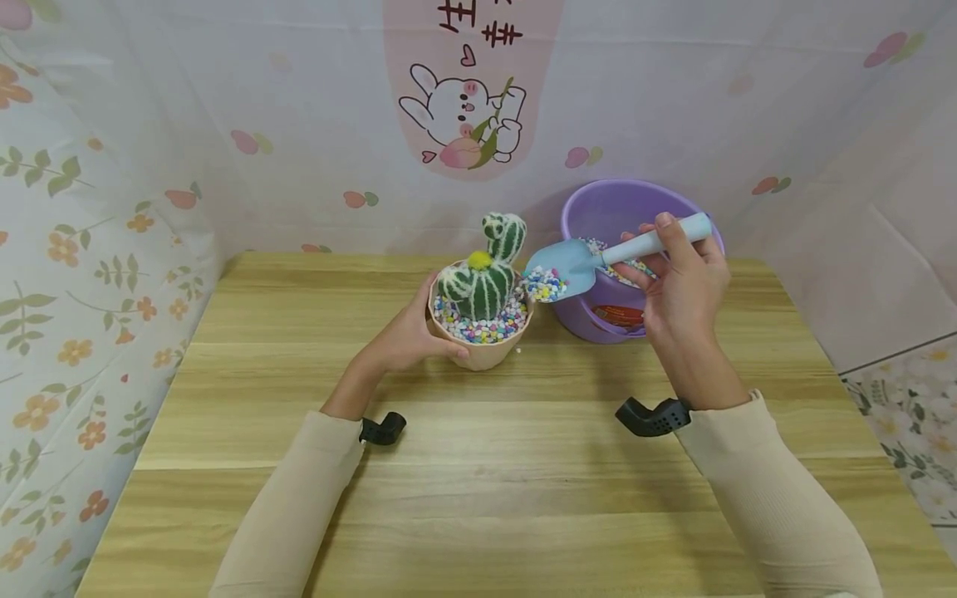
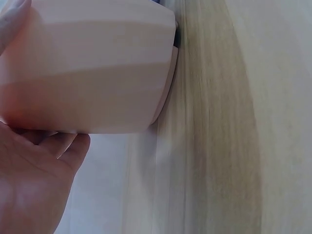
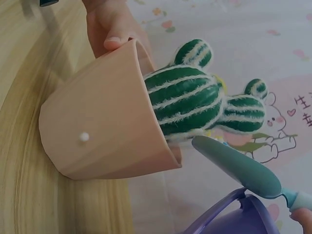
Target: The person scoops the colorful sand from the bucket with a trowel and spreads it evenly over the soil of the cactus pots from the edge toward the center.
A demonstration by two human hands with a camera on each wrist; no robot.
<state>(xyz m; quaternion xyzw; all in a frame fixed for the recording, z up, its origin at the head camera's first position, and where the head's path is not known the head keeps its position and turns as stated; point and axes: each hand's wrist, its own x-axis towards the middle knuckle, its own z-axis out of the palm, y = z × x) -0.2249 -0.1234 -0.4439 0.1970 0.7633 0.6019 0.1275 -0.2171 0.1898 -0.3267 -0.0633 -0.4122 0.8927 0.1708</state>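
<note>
Nearest the person, two cream sleeves reach forward over the wooden table (image 1: 478, 465). The landmark is the peach flowerpot (image 1: 482, 353) standing on the table. The left hand (image 1: 407, 336) wraps the pot's left wall, thumb at the front and fingers curled behind the rim, so its grip is clamped on the pot; the left wrist view shows the palm pressed against the smooth side.

Inside the pot stands a knitted green cactus (image 1: 482, 278) with a yellow tuft, bedded in coloured pebbles (image 1: 478, 328).

Just right of the pot's rim hangs the blade of a light blue trowel (image 1: 568, 270), loaded with more pebbles and held above the rim's edge. Its handle runs up and right into the right hand (image 1: 676, 286), whose grip is closed round the handle, well clear of the blade.

Behind the trowel, right of the pot and farther back, sits a purple basin (image 1: 620, 316) holding more pebbles.
</note>
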